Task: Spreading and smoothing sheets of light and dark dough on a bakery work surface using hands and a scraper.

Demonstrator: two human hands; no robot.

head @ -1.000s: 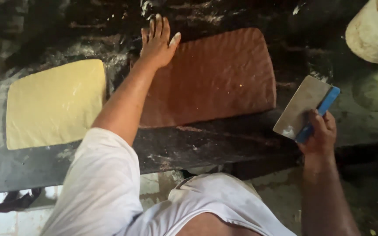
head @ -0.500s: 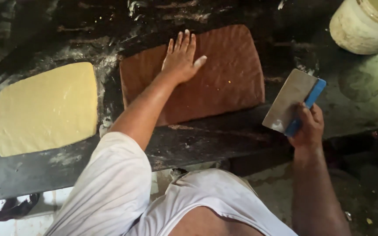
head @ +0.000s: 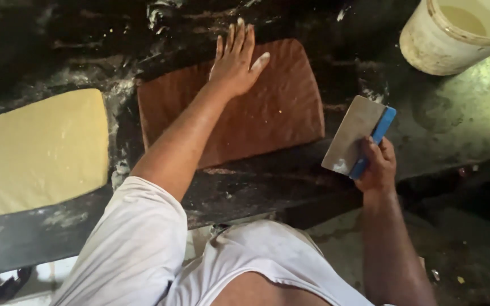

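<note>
A flat brown slab of dough (head: 273,107) lies on the dark worktop (head: 256,187). My left hand (head: 235,59) rests flat on the slab's far edge, fingers spread. To the right of the slab, my right hand (head: 376,164) grips a metal bench scraper (head: 354,135) by its blue handle, blade held just above the worktop. A pale yellow slab of dough (head: 35,150) lies apart at the left.
A whitish bucket (head: 455,34) stands at the back right. Flour dusts the worktop between the two slabs. The worktop's front edge runs just in front of my body, with floor below at the right.
My left hand slid from the brown slab's far left corner toward its far middle. The view shifted, and the scraper hand stayed beside the slab.
</note>
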